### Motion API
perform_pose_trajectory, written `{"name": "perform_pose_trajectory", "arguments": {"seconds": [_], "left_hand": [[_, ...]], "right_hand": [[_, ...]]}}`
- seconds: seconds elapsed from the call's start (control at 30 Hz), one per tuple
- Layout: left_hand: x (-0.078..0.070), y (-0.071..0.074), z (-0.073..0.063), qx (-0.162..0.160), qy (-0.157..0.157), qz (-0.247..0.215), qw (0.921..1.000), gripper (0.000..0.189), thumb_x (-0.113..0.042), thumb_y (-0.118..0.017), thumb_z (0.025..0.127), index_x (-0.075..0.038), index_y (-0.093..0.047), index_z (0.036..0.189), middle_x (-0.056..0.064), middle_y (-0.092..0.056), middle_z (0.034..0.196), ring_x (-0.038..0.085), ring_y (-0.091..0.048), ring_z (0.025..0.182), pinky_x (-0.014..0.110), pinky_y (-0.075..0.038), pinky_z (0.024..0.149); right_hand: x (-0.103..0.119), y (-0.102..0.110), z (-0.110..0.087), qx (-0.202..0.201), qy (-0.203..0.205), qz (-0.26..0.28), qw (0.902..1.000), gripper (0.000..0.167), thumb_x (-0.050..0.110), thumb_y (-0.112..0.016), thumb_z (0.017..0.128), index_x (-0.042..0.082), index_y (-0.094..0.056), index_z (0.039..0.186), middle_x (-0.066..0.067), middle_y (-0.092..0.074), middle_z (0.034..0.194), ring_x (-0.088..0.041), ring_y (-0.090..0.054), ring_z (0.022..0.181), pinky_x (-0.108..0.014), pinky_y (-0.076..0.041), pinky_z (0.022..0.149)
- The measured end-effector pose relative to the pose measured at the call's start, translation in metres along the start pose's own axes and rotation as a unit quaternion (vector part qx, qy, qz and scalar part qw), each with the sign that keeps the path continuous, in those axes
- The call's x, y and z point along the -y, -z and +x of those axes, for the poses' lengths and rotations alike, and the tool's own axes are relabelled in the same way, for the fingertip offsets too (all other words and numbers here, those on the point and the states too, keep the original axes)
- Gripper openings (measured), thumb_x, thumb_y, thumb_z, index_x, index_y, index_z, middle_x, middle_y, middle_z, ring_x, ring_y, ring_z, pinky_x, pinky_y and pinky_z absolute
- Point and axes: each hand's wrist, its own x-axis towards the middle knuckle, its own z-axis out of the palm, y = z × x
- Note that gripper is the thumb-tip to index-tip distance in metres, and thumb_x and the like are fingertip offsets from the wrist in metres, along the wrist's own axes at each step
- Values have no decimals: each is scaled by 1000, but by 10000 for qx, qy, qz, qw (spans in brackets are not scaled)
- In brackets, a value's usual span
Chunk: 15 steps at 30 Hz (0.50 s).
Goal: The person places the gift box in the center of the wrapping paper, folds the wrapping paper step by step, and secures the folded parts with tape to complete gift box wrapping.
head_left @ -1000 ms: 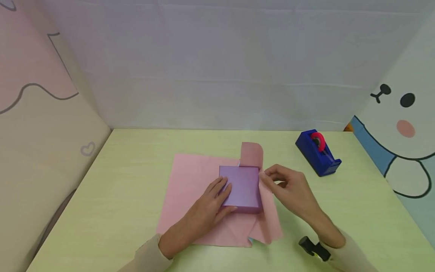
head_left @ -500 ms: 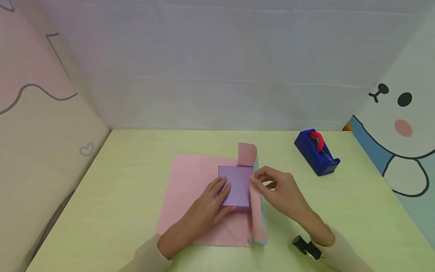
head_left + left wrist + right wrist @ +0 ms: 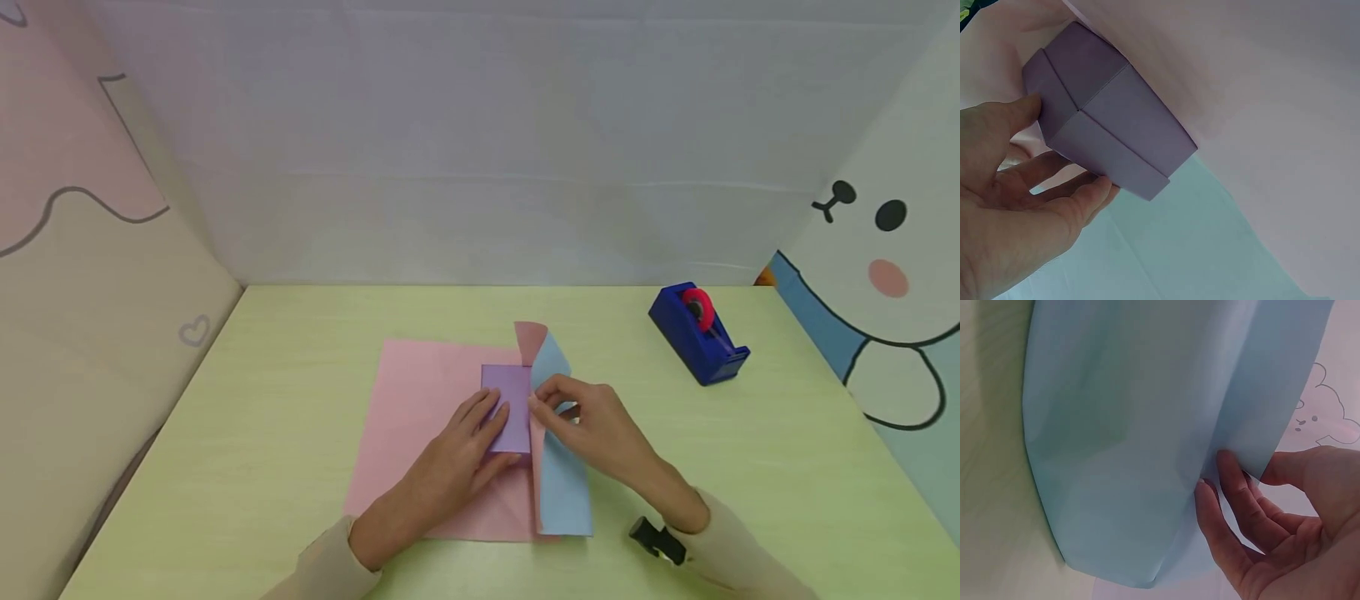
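Observation:
In the head view a purple box (image 3: 510,408) sits on a sheet of wrapping paper (image 3: 412,400), pink on one face and light blue on the other. My left hand (image 3: 457,467) holds the box at its left side, fingers on the top and thumb at the near side; the left wrist view shows the box (image 3: 1110,112) between thumb and fingers. With thumb and fingertips, my right hand (image 3: 592,425) pinches the folded right edge of the paper. That flap stands over the right part of the box, hiding it, and its blue face (image 3: 1116,456) fills much of the right wrist view.
A blue tape dispenser (image 3: 697,333) with a red-cored roll stands at the back right of the pale green table (image 3: 285,400). A white cloth wall (image 3: 480,167) rises behind the table, with printed panels at both sides.
My right hand has moved left with the paper's edge, folding the flap over the box's right part and turning its blue face outward. My left hand has stayed on the box.

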Motion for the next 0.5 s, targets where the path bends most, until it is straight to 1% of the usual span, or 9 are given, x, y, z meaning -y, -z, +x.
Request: {"name": "perform_pose_trajectory", "arguments": {"seconds": [0.17,0.33,0.4,0.5], "left_hand": [[2,-1,-1,-46,-48,29,10000,58,-25,-77,93,9,-60,136,28,-52,145,41,-48,138,45,-45,109],[3,-3,0,-75,-104,68,9999,58,-26,-78,93,9,-61,136,28,-53,144,42,-48,137,45,-45,109],[3,-3,0,-23,-84,65,9999,58,-24,-78,93,9,-60,137,29,-53,145,42,-47,138,45,-46,108],[3,-2,0,143,-24,71,9999,57,-18,-78,92,8,-58,139,28,-50,147,41,-45,140,44,-46,108]], "right_hand": [[1,-5,3,46,-121,-191,9997,6,15,-72,97,13,-72,91,11,-72,81,-4,-68,76,-28,-58,70],[-1,-9,5,182,-301,-251,9991,8,16,-72,98,14,-73,90,12,-71,79,-4,-67,75,-31,-58,72],[-3,-10,4,224,-309,-276,9989,9,19,-72,98,14,-73,91,12,-70,79,-3,-66,75,-30,-58,73],[-5,-10,2,249,-204,-245,9992,12,21,-69,101,13,-73,93,12,-71,81,-4,-68,77,-28,-57,72]]}}
